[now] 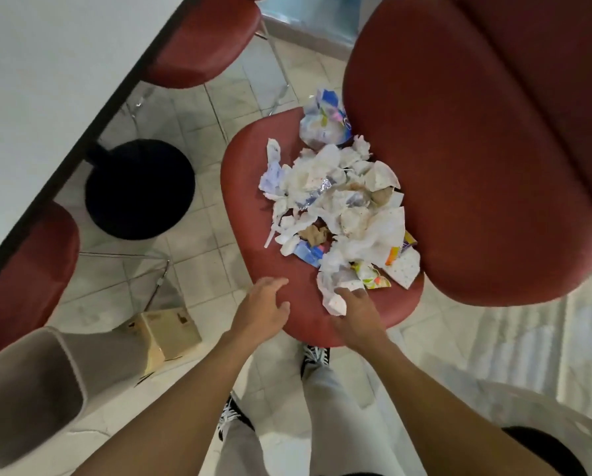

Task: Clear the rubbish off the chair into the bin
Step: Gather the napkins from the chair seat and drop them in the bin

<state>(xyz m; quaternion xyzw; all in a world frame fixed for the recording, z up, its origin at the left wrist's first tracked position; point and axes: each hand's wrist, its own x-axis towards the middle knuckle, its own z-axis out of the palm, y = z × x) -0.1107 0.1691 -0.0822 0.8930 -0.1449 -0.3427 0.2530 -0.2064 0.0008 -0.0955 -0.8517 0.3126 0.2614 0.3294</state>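
A heap of rubbish [339, 204], mostly crumpled white tissues with some coloured wrappers, covers the seat of a red chair [250, 173]. My right hand [354, 316] is at the near edge of the heap, its fingers touching a white dotted tissue [334, 300]. Whether they grip it I cannot tell. My left hand [265, 305] hovers over the bare front of the seat, fingers loosely spread and holding nothing. A grey bin [23, 393] stands on the floor at the lower left, its mouth open towards me.
A white table [47, 70] runs along the left, with other red chairs [205, 46] tucked under it. A black round stool [140, 188] and a small cardboard box [171, 329] stand on the tiled floor between the bin and the chair. My legs and shoes are below.
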